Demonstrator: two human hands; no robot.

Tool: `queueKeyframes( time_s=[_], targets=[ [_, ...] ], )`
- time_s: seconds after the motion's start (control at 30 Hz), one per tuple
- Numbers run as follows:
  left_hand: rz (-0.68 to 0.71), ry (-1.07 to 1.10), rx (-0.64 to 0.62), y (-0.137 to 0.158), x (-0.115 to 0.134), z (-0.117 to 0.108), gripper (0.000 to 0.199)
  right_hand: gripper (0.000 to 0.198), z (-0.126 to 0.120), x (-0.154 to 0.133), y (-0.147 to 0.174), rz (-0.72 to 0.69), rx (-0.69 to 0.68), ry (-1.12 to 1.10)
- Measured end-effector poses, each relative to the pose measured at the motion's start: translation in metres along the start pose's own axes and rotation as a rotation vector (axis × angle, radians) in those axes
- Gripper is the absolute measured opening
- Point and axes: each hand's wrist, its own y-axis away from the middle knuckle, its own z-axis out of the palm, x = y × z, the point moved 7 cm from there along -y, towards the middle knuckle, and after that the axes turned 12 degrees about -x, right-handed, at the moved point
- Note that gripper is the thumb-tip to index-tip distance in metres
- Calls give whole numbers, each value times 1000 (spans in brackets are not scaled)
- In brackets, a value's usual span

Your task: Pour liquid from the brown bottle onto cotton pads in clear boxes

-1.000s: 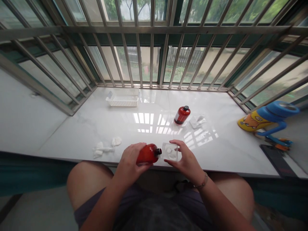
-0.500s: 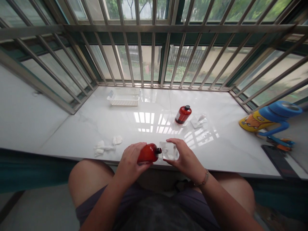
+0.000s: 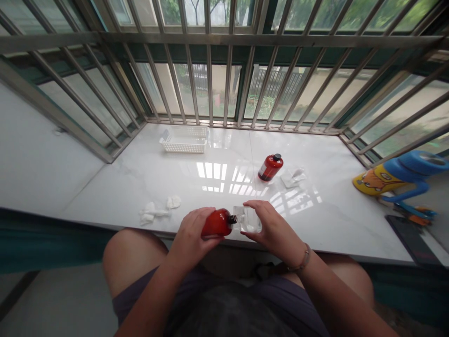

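Note:
My left hand (image 3: 192, 232) is wrapped round a red bottle (image 3: 216, 223) with a black neck. The bottle is tipped on its side, its mouth pointing right. Facing that mouth is a clear square glass container (image 3: 249, 219), gripped between the thumb and fingers of my right hand (image 3: 271, 227). Bottle mouth and glass are very close; whether they touch I cannot tell. Both are held above the front edge of the white marbled ledge (image 3: 115, 192). Farther back, a second red bottle (image 3: 270, 167) with a black cap stands beside a clear and white item (image 3: 293, 178) whose kind is unclear.
A white perforated basket (image 3: 184, 146) is near the window bars. Crumpled white pieces (image 3: 154, 213) lie front left. On the right are a blue and yellow drinking bottle (image 3: 389, 175), a dark phone (image 3: 409, 238) and some blue and orange items (image 3: 417, 213).
The camera view has shifted slightly, so the surroundings sit a little farther right. Both hands keep their grips, with bottle and glass in nearly the same position.

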Motion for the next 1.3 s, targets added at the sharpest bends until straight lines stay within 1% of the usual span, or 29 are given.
queueKeyframes(
  time_s=[0.23,0.57,0.9,1.3],
  targets=[
    [-40,55,-21,2,-5,4,76,76,-5,-6,-5,-27,-29,36],
    [-87,133,-15,4,-11,7,75,76,-9,-11,-7,-54,-54,58],
    [-89,163,-27,4,-12,10,74,77,-11,-16,-9,-49,-99,104],
    [-99,183,-25,5,-12,10,76,80,-15,-20,-11,-64,-114,126]
  ],
)
